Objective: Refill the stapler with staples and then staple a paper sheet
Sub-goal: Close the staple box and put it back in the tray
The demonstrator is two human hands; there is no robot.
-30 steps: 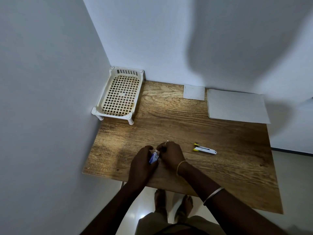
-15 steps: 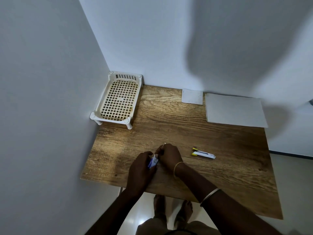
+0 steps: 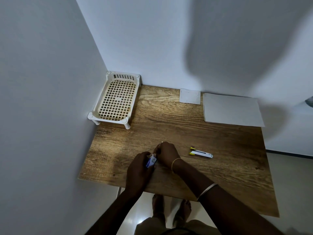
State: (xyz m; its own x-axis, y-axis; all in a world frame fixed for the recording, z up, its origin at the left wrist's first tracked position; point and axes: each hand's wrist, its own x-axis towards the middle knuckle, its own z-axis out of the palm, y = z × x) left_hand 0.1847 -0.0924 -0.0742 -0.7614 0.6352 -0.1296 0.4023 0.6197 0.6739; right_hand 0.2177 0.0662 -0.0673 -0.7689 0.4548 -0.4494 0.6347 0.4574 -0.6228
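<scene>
A small blue and white staple box (image 3: 151,161) is held between both hands above the near part of the wooden table (image 3: 169,126). My left hand (image 3: 138,168) grips the box from the left. My right hand (image 3: 166,154) has its fingers curled at the box's top end. A white stapler with yellow ends (image 3: 200,152) lies flat on the table to the right of my hands, apart from them. A stack of white paper sheets (image 3: 232,109) rests at the table's back right. What is inside the box is hidden.
A cream plastic lattice tray on short legs (image 3: 116,99) stands in the back left corner against the walls. A small white square card (image 3: 190,96) lies by the back wall. White walls close the table on the left and behind. Bare feet show below the front edge.
Both hands stay together on the staple box. The view has tilted slightly, so the table sits lower in frame. The stapler and paper have not moved.
</scene>
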